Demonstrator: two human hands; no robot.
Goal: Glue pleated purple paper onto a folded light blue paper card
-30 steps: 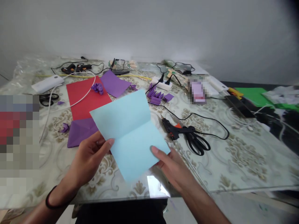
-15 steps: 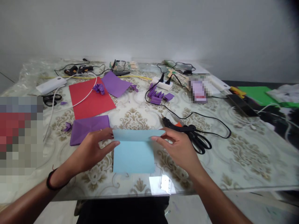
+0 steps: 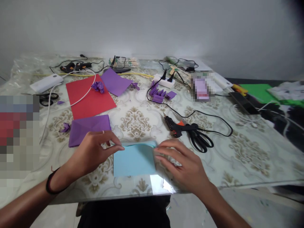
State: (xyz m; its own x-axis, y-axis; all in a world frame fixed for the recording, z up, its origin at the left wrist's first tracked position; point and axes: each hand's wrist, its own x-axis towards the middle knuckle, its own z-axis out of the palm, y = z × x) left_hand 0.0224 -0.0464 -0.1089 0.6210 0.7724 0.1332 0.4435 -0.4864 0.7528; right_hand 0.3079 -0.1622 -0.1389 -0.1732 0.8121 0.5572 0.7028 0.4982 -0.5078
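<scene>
Your left hand (image 3: 93,153) pinches the far edge of the blue paper (image 3: 134,161), lying longer crosswise, while your right hand (image 3: 186,163), loosely curled, meets its far-right corner, grip unclear.

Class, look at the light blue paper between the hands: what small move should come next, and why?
Probably press down the far edge of the light blue paper: it looks curved there, the near part lies flat on the table, and the left hand and right hand are near its far corners.
</scene>
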